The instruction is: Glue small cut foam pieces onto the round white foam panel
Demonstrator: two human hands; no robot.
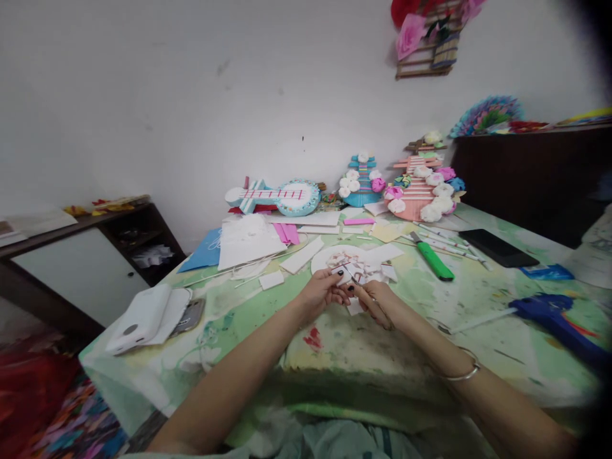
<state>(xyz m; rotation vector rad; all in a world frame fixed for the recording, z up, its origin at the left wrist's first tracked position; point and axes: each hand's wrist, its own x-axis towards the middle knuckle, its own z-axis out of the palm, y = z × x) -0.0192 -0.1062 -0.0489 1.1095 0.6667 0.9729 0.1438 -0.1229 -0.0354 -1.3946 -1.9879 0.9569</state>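
Note:
Near the table's middle, my left hand [322,293] pinches a small piece of white card [337,278] between thumb and fingers. My right hand [377,301] is closed around a pair of scissors, whose thin blades [352,275] point up and left against the card. Most of the scissors' handle is hidden by my fingers. Just beyond both hands lies a white plate [319,258] heaped with small card scraps [344,258]. A loose white piece [354,307] lies under my hands on the green patterned cloth.
A green utility knife [431,256], black phone [498,247] and blue glue gun [559,322] lie to the right. Decorated model instruments [414,191] stand along the wall. White card strips [302,254] are spread behind the plate. A white device [143,317] sits at left.

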